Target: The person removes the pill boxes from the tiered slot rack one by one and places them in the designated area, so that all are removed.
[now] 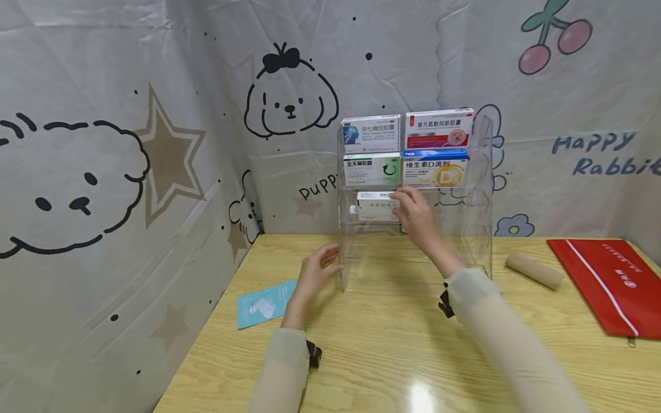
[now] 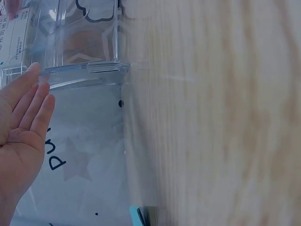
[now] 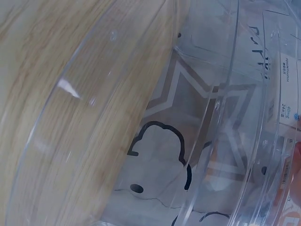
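Note:
A clear acrylic display rack [image 1: 485, 195] stands on the wooden table. Its third tier carries a white medicine box [image 1: 374, 207], whose right end my right hand [image 1: 420, 221] pinches between thumb and fingers. In the right wrist view the box [image 3: 287, 89] sits at the right edge, with only a bit of the hand visible below it. My left hand [image 1: 316, 272] is beside the rack's lower left side, fingers extended. The left wrist view has that hand [image 2: 23, 122] with its fingertips at the rack's clear edge [image 2: 84, 70]; whether they touch it is hard to tell.
Two medicine boxes, one grey-white [image 1: 372, 133] and one red-white [image 1: 439, 129], fill the top tier. Below them stand a green-white box [image 1: 372, 170] and a vitamin D box [image 1: 435, 169]. A blue packet [image 1: 265, 304], cardboard tube [image 1: 534, 271] and red pouch [image 1: 614, 287] lie around.

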`<move>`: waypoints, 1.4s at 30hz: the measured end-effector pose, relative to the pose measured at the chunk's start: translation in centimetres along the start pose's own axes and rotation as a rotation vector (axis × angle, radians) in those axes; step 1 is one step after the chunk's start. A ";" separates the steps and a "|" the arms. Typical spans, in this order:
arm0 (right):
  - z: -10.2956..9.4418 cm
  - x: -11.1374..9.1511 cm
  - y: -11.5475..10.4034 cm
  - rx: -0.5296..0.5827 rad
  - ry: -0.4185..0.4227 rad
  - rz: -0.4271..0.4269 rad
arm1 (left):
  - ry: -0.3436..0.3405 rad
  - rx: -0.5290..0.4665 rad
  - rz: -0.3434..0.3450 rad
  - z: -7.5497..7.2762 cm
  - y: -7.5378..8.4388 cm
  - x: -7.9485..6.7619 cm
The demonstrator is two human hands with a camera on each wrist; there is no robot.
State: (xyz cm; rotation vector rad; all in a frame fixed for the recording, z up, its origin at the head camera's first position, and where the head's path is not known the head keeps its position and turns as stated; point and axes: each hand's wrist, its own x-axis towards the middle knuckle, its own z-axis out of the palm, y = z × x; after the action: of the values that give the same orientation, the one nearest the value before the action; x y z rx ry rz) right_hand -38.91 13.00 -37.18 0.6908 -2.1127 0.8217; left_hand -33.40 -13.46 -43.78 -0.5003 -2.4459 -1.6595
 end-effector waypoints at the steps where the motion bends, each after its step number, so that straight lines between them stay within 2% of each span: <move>1: 0.0 0.0 0.0 0.003 0.002 0.006 | 0.000 -0.009 -0.004 0.0 0.0 0.0; 12: 0.0 0.5 -0.3 0.109 0.044 0.068 | -0.018 -0.035 -0.043 -0.1 -0.2 0.2; 21: -0.1 0.6 0.0 0.151 0.050 0.048 | -0.030 -0.040 -0.050 -0.1 -0.2 0.2; 30: -0.6 0.8 -0.2 0.175 0.132 0.052 | -0.034 -0.019 -0.037 -0.2 0.0 0.0; 42: -1.6 1.1 -0.6 0.228 0.173 0.030 | -0.031 -0.017 -0.050 -0.4 -0.1 0.0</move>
State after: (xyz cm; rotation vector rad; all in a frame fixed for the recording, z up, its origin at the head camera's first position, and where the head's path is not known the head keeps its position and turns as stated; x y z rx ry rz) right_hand -38.41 13.57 -35.29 0.6808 -1.8966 1.1110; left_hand -33.41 -13.82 -43.73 -0.4748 -2.4880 -1.7048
